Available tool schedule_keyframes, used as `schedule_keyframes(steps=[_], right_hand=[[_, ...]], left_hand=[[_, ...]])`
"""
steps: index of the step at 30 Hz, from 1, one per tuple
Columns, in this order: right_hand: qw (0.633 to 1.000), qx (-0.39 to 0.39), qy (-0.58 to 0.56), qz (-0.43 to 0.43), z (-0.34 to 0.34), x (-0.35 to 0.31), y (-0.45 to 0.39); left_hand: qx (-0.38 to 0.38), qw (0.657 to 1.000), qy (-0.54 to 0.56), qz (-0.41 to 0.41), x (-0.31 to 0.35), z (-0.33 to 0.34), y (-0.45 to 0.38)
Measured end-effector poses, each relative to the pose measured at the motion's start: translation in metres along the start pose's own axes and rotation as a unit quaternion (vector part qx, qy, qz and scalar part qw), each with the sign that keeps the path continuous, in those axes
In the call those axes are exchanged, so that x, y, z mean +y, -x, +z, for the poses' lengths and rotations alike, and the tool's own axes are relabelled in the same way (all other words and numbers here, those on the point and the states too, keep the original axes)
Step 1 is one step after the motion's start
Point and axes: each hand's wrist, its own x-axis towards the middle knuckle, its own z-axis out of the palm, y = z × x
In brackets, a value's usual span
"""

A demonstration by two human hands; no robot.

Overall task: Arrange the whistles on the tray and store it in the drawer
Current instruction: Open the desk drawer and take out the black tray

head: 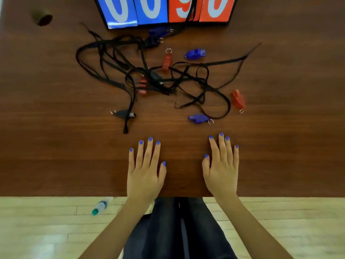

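1. I see both hands flat on the counter (56,146) at lower centre: the left hand (144,171) and the right hand (221,169) lie palm down, fingers straight and spread, holding nothing.
2. The whistles are scattered at mid-frame. A blue whistle (198,118) lies nearest, just above the right hand; a red whistle (238,100) sits at centre right, another blue whistle (195,53) at upper centre, and a black whistle (124,113) at centre left.
3. Black lanyards (115,68) sprawl in a tangle through the middle, and some whistles look caught in them.
4. I judge the task not yet started: no tray or drawer shows in view.
5. A scoreboard (164,10) stands along the top edge.
6. Next I would need the tray found, then the loose blue whistle picked first, clear of the cords.
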Motion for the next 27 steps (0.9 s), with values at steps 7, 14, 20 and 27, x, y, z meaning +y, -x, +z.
schedule_keyframes(steps=[7,14,20,27], right_hand=[[0.998,0.053,-0.023,-0.007,0.011,0.001,0.002],[0.996,0.093,0.006,-0.017,0.015,-0.001,0.007],[0.995,0.087,0.016,-0.042,0.011,-0.001,0.012],[0.982,0.157,-0.012,-0.102,0.013,0.008,0.021]], left_hand=[[0.068,0.998,0.001,0.006,-0.003,0.015,0.001],[0.147,0.987,-0.036,0.045,-0.011,0.024,0.002],[0.16,0.985,-0.039,0.051,-0.012,0.02,0.004],[0.214,0.975,-0.024,0.057,-0.001,0.017,0.01]])
